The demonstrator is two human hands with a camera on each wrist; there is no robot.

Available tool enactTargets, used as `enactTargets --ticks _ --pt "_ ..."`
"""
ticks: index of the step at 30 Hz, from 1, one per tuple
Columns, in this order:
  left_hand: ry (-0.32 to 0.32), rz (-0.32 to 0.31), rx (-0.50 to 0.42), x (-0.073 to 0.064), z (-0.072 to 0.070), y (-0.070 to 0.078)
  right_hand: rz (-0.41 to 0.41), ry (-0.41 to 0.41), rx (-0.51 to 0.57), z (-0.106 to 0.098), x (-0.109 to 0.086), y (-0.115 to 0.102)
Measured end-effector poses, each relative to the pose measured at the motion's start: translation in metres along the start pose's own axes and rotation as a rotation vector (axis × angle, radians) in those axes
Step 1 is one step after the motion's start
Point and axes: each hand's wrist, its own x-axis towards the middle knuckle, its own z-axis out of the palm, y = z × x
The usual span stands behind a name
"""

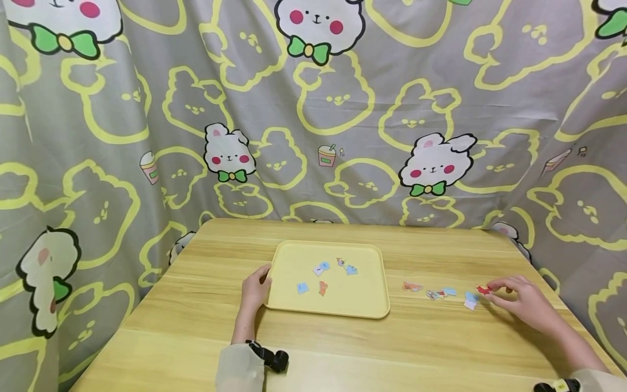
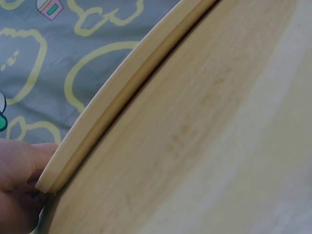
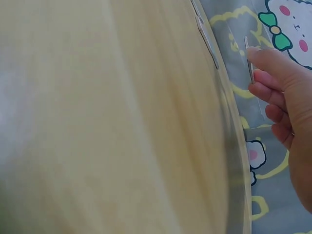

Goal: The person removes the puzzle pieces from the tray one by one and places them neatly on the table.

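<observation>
My left hand (image 1: 256,287) grips the left rim of a pale yellow tray (image 1: 357,296), its thumb and fingers at the edge in the left wrist view. On the tray lie several small puzzle pieces, among them a blue piece (image 1: 302,288) and an orange piece (image 1: 323,288). Off to the right, my right hand (image 1: 529,304) pinches a thin red puzzle piece (image 1: 483,290) between thumb and fingertips. From the side, the right wrist view shows this piece edge-on (image 3: 249,63). Just left of it, a blue-and-white piece (image 1: 471,300) lies on the table.
More puzzle pieces lie in a loose row right of the tray, including an orange one (image 1: 412,286) and a blue one (image 1: 449,292). The wooden table (image 1: 318,348) ends at a grey patterned curtain (image 1: 303,190) behind and at both sides.
</observation>
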Motion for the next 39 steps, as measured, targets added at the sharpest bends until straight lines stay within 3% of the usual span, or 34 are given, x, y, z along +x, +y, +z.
enactTargets --ticks 13,21,39 --pt "0.003 0.015 0.013 0.0 0.0 -0.001 -0.055 0.012 -0.024 -0.006 -0.007 0.012" --pt "0.006 0.025 0.008 -0.002 0.0 0.0 -0.079 -0.006 -0.104 -0.007 -0.008 0.013" --pt "-0.015 0.006 -0.019 -0.002 0.001 0.001 -0.167 0.005 -0.178 -0.004 -0.009 0.018"
